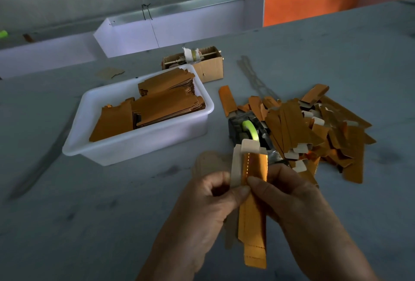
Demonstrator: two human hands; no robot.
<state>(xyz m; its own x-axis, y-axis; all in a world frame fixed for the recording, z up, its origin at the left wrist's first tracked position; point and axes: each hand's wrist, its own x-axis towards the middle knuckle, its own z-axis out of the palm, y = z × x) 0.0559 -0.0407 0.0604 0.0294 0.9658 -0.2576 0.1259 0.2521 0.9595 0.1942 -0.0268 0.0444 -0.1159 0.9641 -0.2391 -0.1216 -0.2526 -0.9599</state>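
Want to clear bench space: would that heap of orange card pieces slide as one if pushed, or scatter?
Probably scatter: the heap lies loose and criss-crossed, nothing binding it. Likely light, being thin card. The held piece juts straight unsupported, so pieces seem fairly stiff; the tape dispenser at the heap's left edge might block a push.

I see no words, numbers or signs to read on the gold card strip (252, 224) I hold, the white tub (139, 146) or the brown box (212, 68).
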